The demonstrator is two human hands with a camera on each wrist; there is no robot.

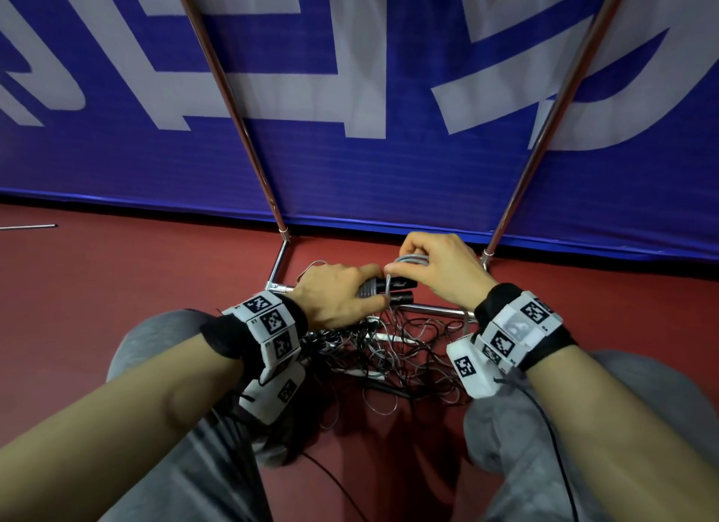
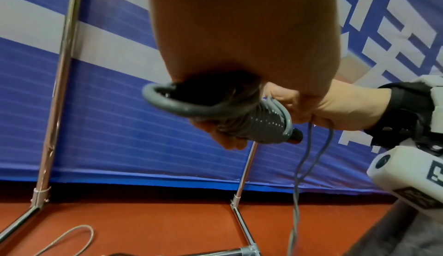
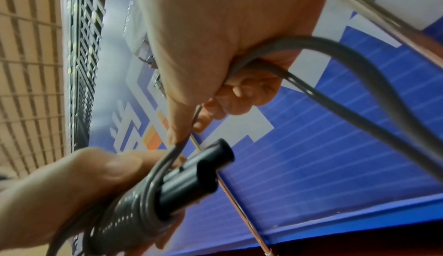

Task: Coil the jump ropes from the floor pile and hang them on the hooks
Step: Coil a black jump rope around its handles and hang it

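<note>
Person crouches over the dark red floor (image 1: 116,272), knees either side of a tangled pile of thin black and grey jump ropes (image 1: 393,354). The pile lies between the base bars of a chromed metal rack (image 1: 432,308), whose two uprights rise in front of a blue-and-white banner (image 1: 350,163).

Both hands are raised just above the far edge of the pile, touching one another over the rack's near base bar.

Left hand (image 1: 334,295): fingers curled round a pair of ribbed grey-and-black jump-rope handles (image 1: 389,290), held side by side. Long axis of the handles runs left to right, black ends pointing toward the right hand.

Right hand (image 1: 435,264): fingers closed on a bunch of grey plastic cord loops (image 1: 408,260), thumb and forefinger pinching a strand down onto the handles. Several turns of cord already sit round the ribbed grips in both wrist views.

A length of the same grey cord (image 2: 297,175) hangs free below the hands toward the floor.

Judgement: wrapping step in progress, not finished. The next turn depends on the right hand carrying cord across the handle axis while the left holds that axis steady. No hooks in view; hanging is not yet begun. A separate pale loop of rope (image 2: 69,239) lies on the floor by the rack's left foot.
</note>
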